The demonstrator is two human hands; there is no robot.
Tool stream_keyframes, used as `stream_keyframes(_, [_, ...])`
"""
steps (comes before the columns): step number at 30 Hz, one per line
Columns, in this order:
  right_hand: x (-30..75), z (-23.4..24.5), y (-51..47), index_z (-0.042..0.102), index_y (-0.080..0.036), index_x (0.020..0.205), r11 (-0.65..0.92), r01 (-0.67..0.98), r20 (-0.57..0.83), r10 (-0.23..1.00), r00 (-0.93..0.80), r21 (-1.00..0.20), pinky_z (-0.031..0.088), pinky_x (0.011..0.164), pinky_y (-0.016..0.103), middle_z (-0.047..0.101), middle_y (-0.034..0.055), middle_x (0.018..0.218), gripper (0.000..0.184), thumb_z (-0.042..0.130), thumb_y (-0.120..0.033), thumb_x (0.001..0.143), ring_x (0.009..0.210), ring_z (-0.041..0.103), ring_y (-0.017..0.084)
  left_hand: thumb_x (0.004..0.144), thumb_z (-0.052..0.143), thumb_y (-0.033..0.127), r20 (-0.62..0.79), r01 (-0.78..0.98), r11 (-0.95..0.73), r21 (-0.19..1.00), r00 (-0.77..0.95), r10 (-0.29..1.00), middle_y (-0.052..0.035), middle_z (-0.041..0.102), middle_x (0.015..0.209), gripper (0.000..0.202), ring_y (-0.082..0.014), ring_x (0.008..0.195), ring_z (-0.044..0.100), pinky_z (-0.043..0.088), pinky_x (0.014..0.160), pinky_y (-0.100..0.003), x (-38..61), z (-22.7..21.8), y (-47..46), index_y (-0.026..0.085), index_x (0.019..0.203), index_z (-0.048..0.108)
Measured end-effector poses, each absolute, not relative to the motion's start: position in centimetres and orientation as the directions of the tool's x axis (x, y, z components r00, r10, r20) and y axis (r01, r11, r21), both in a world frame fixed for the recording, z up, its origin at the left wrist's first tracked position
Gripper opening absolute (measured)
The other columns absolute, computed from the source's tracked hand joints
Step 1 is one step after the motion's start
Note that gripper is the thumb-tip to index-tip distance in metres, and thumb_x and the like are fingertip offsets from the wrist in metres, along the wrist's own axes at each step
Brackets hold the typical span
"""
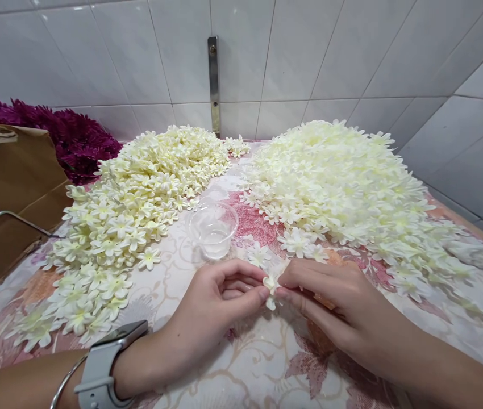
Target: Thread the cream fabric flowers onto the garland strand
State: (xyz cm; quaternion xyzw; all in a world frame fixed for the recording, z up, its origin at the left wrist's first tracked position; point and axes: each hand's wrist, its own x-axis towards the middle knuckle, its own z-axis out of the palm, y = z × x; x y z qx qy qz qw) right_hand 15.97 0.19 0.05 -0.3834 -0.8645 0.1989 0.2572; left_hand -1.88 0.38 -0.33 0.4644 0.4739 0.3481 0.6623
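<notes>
Between the fingertips of both hands is a small cream-white flower [270,287]. My left hand [220,298] pinches it from the left with thumb and forefinger. From the right, my right hand [330,295] pinches its other side, the fingers closed together. Just beyond the hands stands a clear plastic cup [213,233]; whatever is in it is hard to make out. A few loose flowers [258,254] lie on the cloth close behind my fingers.
One heap of cream flowers [139,193] spreads at left, a larger heap [335,182] at right. A brown cardboard box [11,187] and magenta flowers [71,136] stand far left. The patterned tablecloth [241,375] reaches the tiled wall [301,51], which bears a metal strip [214,85].
</notes>
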Motion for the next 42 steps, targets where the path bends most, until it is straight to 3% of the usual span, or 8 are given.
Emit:
stream_keyframes(3, [16.7,0.2,0.7,0.053,-0.019,0.070,0.560,0.634,0.267,0.822,-0.502,-0.532,0.037,0.051,0.020,0.054,-0.0025,0.059,0.023,0.043,-0.016,0.091,0.053,0.050,0.010,0.070,0.071,0.022,-0.318,-0.054,0.348,0.936,0.296,0.901,0.0028,0.058,0.059,0.011,-0.0069,0.055,0.049,0.035,0.049,-0.016,-1.9,-0.4,0.6,0.014,0.074,0.065])
stream_keyframes(7, [17.5,-0.1,1.2,0.047,-0.018,0.062,0.547,0.820,0.531,0.752,-0.391,-0.169,0.029,0.045,0.025,0.046,-0.0008,0.054,0.029,0.048,-0.026,0.090,0.045,0.040,0.011,0.070,0.072,0.020,-0.330,-0.072,0.360,0.930,0.266,0.906,0.0025,0.059,0.060,0.010,-0.0073,0.058,0.051,0.036,0.051,-0.016,-1.9,-0.5,0.6,0.014,0.072,0.064])
stream_keyframes(9, [17.2,-0.3,1.0,0.048,-0.017,0.063,0.598,0.793,0.572,0.693,-0.439,-0.116,0.029,0.046,0.026,0.046,0.0001,0.056,0.030,0.048,-0.028,0.090,0.047,0.041,0.012,0.070,0.071,0.020,-0.330,-0.071,0.360,0.930,0.265,0.906,0.0032,0.058,0.057,0.008,-0.0068,0.054,0.050,0.035,0.049,-0.016,-1.9,-0.4,0.5,0.015,0.073,0.064])
stream_keyframes(14, [15.9,-0.8,-0.1,0.051,-0.017,0.069,0.734,0.622,0.457,0.668,-0.587,-0.274,0.034,0.050,0.024,0.050,0.0016,0.063,0.028,0.040,-0.022,0.094,0.055,0.047,0.013,0.068,0.071,0.019,-0.320,-0.037,0.344,0.938,0.283,0.904,0.0008,0.062,0.062,0.009,-0.0091,0.057,0.053,0.039,0.051,-0.018,-1.7,-0.2,0.5,0.015,0.074,0.066])
stream_keyframes(23, [15.9,-0.1,0.1,0.051,-0.017,0.068,0.615,0.613,0.297,0.783,-0.546,-0.496,0.037,0.051,0.019,0.052,-0.0014,0.060,0.025,0.039,-0.011,0.090,0.053,0.049,0.009,0.066,0.074,0.022,-0.355,-0.030,0.377,0.926,0.278,0.893,0.0009,0.063,0.063,0.013,-0.0085,0.058,0.052,0.039,0.052,-0.017,-1.9,-0.2,0.5,0.014,0.073,0.066])
stream_keyframes(29, [17.6,0.5,1.1,0.040,-0.020,0.057,0.445,0.884,0.494,0.806,-0.327,-0.141,0.025,0.043,0.024,0.041,-0.0035,0.048,0.033,0.043,-0.029,0.089,0.039,0.035,0.010,0.068,0.073,0.021,-0.365,-0.072,0.392,0.917,0.240,0.899,0.0013,0.062,0.062,0.012,-0.0082,0.060,0.053,0.038,0.054,-0.017,-1.9,-0.4,0.7,0.014,0.075,0.066])
stream_keyframes(35, [16.0,-0.2,0.0,0.050,-0.018,0.067,0.692,0.648,0.382,0.720,-0.580,-0.319,0.035,0.049,0.022,0.052,0.0004,0.061,0.028,0.040,-0.024,0.093,0.052,0.047,0.011,0.069,0.071,0.022,-0.327,0.000,0.341,0.940,0.284,0.901,0.0004,0.063,0.064,0.011,-0.0087,0.057,0.052,0.038,0.052,-0.018,-1.8,-0.1,0.5,0.014,0.075,0.066])
stream_keyframes(42, [15.7,0.1,-0.1,0.046,-0.018,0.065,0.602,0.604,0.256,0.786,-0.563,-0.523,0.036,0.052,0.021,0.050,-0.0017,0.061,0.026,0.040,-0.012,0.090,0.054,0.047,0.010,0.066,0.073,0.023,-0.321,0.004,0.333,0.943,0.274,0.906,-0.0002,0.065,0.068,0.014,-0.0116,0.063,0.056,0.042,0.057,-0.021,-1.9,-0.1,0.4,0.015,0.075,0.067])
